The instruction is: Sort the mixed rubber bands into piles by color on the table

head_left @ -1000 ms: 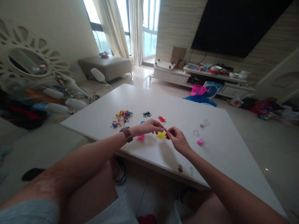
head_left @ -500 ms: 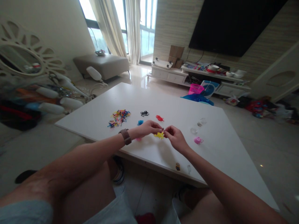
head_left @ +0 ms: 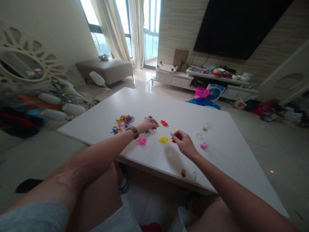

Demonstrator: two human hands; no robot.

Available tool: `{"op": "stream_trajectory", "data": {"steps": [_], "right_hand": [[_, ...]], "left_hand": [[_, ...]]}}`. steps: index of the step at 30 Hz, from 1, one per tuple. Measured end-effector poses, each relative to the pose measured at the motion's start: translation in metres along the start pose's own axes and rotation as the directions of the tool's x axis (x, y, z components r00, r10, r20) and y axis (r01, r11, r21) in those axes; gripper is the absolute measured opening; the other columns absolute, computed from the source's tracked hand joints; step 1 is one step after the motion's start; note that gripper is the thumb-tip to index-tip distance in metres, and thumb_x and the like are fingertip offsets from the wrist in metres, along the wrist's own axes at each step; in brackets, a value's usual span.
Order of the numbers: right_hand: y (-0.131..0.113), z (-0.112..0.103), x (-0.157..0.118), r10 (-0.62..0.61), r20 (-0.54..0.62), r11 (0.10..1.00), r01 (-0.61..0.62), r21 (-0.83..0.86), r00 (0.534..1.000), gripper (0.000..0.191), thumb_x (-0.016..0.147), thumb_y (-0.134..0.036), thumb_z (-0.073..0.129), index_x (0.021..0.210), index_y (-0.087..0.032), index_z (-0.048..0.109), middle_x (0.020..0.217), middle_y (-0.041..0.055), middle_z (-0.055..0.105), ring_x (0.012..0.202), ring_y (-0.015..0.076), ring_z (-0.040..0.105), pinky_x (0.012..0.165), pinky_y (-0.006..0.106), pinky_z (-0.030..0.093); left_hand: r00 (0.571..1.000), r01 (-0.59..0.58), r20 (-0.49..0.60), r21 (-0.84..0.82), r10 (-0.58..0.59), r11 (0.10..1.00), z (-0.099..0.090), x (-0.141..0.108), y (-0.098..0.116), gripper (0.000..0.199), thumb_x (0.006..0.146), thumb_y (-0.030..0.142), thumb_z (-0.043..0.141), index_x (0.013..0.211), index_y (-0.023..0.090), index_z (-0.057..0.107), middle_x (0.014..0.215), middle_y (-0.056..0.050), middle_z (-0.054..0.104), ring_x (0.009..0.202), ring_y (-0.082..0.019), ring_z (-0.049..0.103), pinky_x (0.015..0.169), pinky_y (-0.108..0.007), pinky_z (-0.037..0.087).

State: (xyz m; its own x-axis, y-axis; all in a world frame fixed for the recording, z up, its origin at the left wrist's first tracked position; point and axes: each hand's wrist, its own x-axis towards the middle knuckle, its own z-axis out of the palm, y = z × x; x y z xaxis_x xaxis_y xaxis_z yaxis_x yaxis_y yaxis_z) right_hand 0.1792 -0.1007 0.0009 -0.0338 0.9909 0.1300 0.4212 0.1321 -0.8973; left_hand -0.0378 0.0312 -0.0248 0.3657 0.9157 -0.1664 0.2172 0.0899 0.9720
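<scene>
My right hand (head_left: 183,141) pinches a small black rubber band (head_left: 171,133), which sticks up above the fingertips. My left hand (head_left: 149,124), with a brown watch on its wrist, is closed just left of a red pile of rubber bands (head_left: 164,123). A tiny reddish bit shows at its fingertips, too small to name. Behind that hand a black pile (head_left: 150,117) and a blue pile (head_left: 147,131) are mostly hidden. Yellow bands (head_left: 164,140) lie between the hands, pink bands (head_left: 141,141) nearer me. A mixed, many-coloured heap (head_left: 123,123) spreads to the left.
On the white table (head_left: 231,154), clear round pieces (head_left: 200,136) and a pink item (head_left: 204,146) lie right of my right hand. A small yellow-brown figure (head_left: 183,173) and a clear piece (head_left: 195,175) sit by the near edge. White lamp shades (head_left: 73,109) stand left.
My hands have moved apart. The left has shifted left and away from me toward the black and red piles; the right stays nearly in place with the black band. The pink pile is now uncovered.
</scene>
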Motion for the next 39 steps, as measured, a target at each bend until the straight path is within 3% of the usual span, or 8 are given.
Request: {"op": "stream_trajectory", "data": {"steps": [10, 17, 19, 21, 23, 25, 33, 39], "right_hand": [[-0.007, -0.003, 0.005, -0.03, 0.007, 0.996, 0.031, -0.078, 1.0, 0.01, 0.082, -0.027, 0.057, 0.078, -0.019, 0.059, 0.069, 0.0008, 0.064, 0.064, 0.0155, 0.059, 0.063, 0.028, 0.045], [-0.004, -0.005, 0.005, -0.021, 0.007, 0.994, 0.021, -0.11, 1.0, 0.01, 0.082, -0.027, 0.057, 0.077, -0.019, 0.059, 0.068, 0.0006, 0.064, 0.065, 0.0157, 0.06, 0.063, 0.028, 0.045], [-0.002, -0.007, 0.006, -0.015, 0.001, 0.993, 0.015, -0.113, 1.0, 0.009, 0.082, -0.027, 0.057, 0.076, -0.019, 0.059, 0.068, 0.0005, 0.063, 0.064, 0.0157, 0.06, 0.063, 0.028, 0.045], [-0.001, -0.007, 0.006, -0.011, -0.002, 0.993, 0.011, -0.114, 1.0, 0.009, 0.081, -0.027, 0.057, 0.076, -0.019, 0.059, 0.068, 0.0005, 0.064, 0.064, 0.0158, 0.06, 0.063, 0.028, 0.045], [0.0, -0.008, 0.006, -0.005, -0.002, 0.994, 0.005, -0.105, 1.0, 0.01, 0.081, -0.028, 0.057, 0.077, -0.019, 0.059, 0.068, 0.0005, 0.064, 0.064, 0.0159, 0.06, 0.063, 0.029, 0.046], [0.002, -0.008, 0.007, 0.002, 0.0, 0.996, -0.002, -0.085, 1.0, 0.011, 0.081, -0.029, 0.058, 0.077, -0.019, 0.059, 0.068, 0.0007, 0.064, 0.064, 0.0161, 0.061, 0.063, 0.029, 0.046], [0.005, -0.011, 0.006, 0.022, -0.003, 0.998, -0.022, -0.055, 1.0, 0.014, 0.082, -0.032, 0.059, 0.079, -0.019, 0.059, 0.07, 0.0011, 0.065, 0.065, 0.0165, 0.063, 0.063, 0.029, 0.047], [0.005, -0.013, 0.005, 0.018, -0.043, 0.998, -0.02, -0.056, 0.999, 0.015, 0.082, -0.033, 0.058, 0.076, -0.019, 0.057, 0.069, 0.0005, 0.063, 0.065, 0.0166, 0.063, 0.062, 0.029, 0.048]], "left_hand": [[0.986, 0.037, -0.161, -0.07, -0.048, 0.997, 0.036, 0.06, -0.016, 0.021, 0.062, 0.015, 0.083, 0.074, 0.009, 0.067, 0.065, -0.006, 0.068, 0.063, -0.012, 0.063, 0.071, -0.026, 0.054], [0.995, 0.054, -0.091, 0.035, -0.05, 0.998, 0.02, 0.06, 0.002, 0.025, 0.064, 0.013, 0.08, 0.087, 0.008, 0.07, 0.067, -0.007, 0.069, 0.062, -0.014, 0.065, 0.068, -0.027, 0.053], [1.0, -0.004, -0.016, 0.049, 0.005, 0.999, 0.016, 0.048, 0.013, 0.017, 0.071, 0.018, 0.075, 0.084, 0.008, 0.071, 0.075, -0.009, 0.071, 0.063, -0.013, 0.064, 0.069, -0.026, 0.052], [0.978, -0.056, 0.202, -0.001, 0.055, 0.998, 0.017, 0.034, 0.024, 0.018, 0.076, 0.025, 0.071, 0.085, 0.009, 0.073, 0.087, -0.012, 0.072, 0.068, -0.012, 0.065, 0.07, -0.025, 0.052], [0.889, -0.067, 0.453, -0.026, 0.071, 0.997, 0.021, 0.02, 0.032, 0.026, 0.078, 0.032, 0.072, 0.091, 0.01, 0.074, 0.095, -0.013, 0.073, 0.074, -0.014, 0.066, 0.072, -0.026, 0.052], [0.817, -0.113, 0.566, -0.03, 0.11, 0.993, 0.028, 0.009, 0.036, 0.03, 0.076, 0.035, 0.075, 0.094, 0.012, 0.075, 0.095, -0.012, 0.073, 0.077, -0.014, 0.066, 0.075, -0.027, 0.051], [0.778, -0.302, 0.577, -0.002, 0.248, 0.953, 0.048, -0.003, 0.044, 0.026, 0.074, 0.033, 0.076, 0.086, 0.011, 0.073, 0.073, -0.006, 0.07, 0.068, -0.013, 0.063, 0.067, -0.026, 0.048], [0.758, -0.264, 0.622, 0.019, 0.195, 0.964, 0.048, 0.0, 0.043, 0.022, 0.077, 0.031, 0.074, 0.085, 0.011, 0.07, 0.073, -0.005, 0.069, 0.069, -0.012, 0.063, 0.068, -0.026, 0.05]]}}
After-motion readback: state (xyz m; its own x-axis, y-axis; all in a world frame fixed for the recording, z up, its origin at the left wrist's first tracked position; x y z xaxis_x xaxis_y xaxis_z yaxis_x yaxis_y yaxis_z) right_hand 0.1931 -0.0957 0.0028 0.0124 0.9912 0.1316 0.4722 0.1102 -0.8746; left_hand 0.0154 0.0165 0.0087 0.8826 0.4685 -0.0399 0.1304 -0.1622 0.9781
